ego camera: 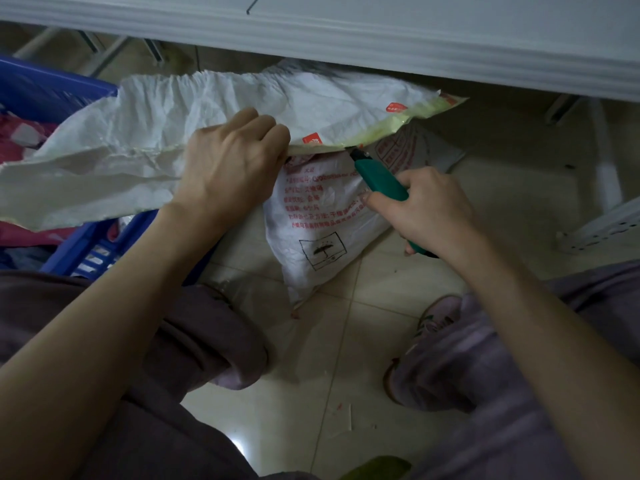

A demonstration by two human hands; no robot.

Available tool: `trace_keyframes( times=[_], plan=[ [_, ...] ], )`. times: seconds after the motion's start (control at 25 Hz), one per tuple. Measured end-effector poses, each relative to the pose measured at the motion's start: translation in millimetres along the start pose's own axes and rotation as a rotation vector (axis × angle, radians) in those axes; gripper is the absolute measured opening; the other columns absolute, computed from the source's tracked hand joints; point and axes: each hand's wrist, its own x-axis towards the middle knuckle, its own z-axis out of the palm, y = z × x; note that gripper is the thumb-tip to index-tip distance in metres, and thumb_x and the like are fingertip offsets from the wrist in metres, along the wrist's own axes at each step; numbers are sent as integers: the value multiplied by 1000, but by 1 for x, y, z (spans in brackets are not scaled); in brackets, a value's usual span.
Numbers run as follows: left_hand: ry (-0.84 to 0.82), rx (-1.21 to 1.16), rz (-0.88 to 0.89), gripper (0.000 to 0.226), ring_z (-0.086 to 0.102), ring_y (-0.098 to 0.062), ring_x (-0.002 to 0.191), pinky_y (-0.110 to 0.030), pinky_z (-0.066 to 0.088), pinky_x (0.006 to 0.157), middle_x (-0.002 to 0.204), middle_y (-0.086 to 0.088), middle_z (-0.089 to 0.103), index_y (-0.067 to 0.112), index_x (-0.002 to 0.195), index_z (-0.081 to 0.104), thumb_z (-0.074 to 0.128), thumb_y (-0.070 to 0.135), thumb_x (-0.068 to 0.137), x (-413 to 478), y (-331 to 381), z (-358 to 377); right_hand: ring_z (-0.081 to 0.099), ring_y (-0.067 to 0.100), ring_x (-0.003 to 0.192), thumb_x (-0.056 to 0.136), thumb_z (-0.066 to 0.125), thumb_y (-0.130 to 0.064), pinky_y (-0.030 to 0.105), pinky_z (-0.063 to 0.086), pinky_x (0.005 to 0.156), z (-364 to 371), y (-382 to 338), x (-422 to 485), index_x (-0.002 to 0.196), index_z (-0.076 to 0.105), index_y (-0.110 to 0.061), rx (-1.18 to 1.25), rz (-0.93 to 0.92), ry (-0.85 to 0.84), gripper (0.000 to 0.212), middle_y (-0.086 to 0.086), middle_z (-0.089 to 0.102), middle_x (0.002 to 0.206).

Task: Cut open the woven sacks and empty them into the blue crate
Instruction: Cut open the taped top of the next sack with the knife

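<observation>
A white woven sack (194, 112) stretches across the upper middle, its left end draped over the blue crate (52, 91) at the left. My left hand (228, 164) grips the sack's lower edge near its middle. My right hand (429, 209) is closed around a green utility knife (381, 178), whose blade tip touches the sack's yellowish taped edge just right of my left hand. Under it, a second white sack (322, 216) with red printing lies on the floor. Pink items show inside the crate.
A grey table edge (346, 39) runs overhead across the top, with metal legs (602, 161) at the right. My knees and a shoe (436, 320) rest on the tiled floor (311, 393), which has small scraps on it.
</observation>
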Motion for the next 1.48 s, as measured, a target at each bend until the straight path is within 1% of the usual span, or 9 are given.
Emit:
trace_keyframes(
  times=[0.36,0.48,0.56,0.64,0.72,0.92,1.12,1.32,1.48],
  plan=[
    [-19,-28,-35,20,52,-26,61,-24,22,44,64,-7,53,9,67,50,53,8,86,-1,-4,-2,51,6,27,87,63,-40,13,32,27,-5,5,1,89,65,-3,71,13,-18,38,2,52,50],
    [-37,-47,-35,19,55,-28,66,-27,31,46,65,-8,57,7,67,54,55,12,86,-2,-6,-3,51,7,27,87,62,-39,14,31,27,-4,5,1,89,64,-1,46,4,-36,38,3,52,52],
    [-71,-65,-6,18,60,-32,82,-38,44,61,83,-13,65,6,77,62,52,18,87,1,0,-2,53,8,29,87,62,-38,14,30,27,-4,4,0,87,63,-2,40,-1,-12,36,4,53,54],
    [-85,-66,21,16,57,-34,107,-47,44,83,115,-17,62,8,91,68,58,17,81,7,11,1,57,12,33,87,61,-38,15,30,27,-7,0,-1,85,63,-3,22,-37,11,35,6,58,58],
    [-61,-20,61,18,54,-30,115,-46,41,91,127,-14,57,11,92,71,63,16,76,15,18,6,58,14,34,87,61,-38,15,29,27,-9,-4,-3,85,64,-5,19,-78,18,33,9,64,63],
    [-21,63,15,19,63,-21,89,-33,47,71,110,-3,66,13,97,68,61,17,80,34,31,24,58,13,33,87,61,-36,17,33,27,-15,-3,-9,88,64,-4,37,-90,-18,32,10,63,62],
    [-96,-132,-93,26,61,-34,93,-42,49,71,115,-14,60,2,112,58,55,4,87,43,30,18,58,12,33,87,62,-36,19,36,30,-20,0,-7,93,65,-4,69,-89,-26,34,9,63,62],
    [-99,-156,-89,10,62,-33,86,-40,50,64,103,-13,64,1,93,62,56,5,86,44,30,17,59,12,36,87,62,-35,18,38,30,-21,-4,-4,96,65,-2,109,-99,-25,35,10,66,72],
    [-89,-132,-65,10,61,-31,84,-39,50,61,100,-11,65,3,84,63,54,3,86,41,28,20,57,10,32,88,61,-36,15,35,30,-16,-8,3,82,61,-7,126,-71,-54,29,4,62,66]
  ],
)
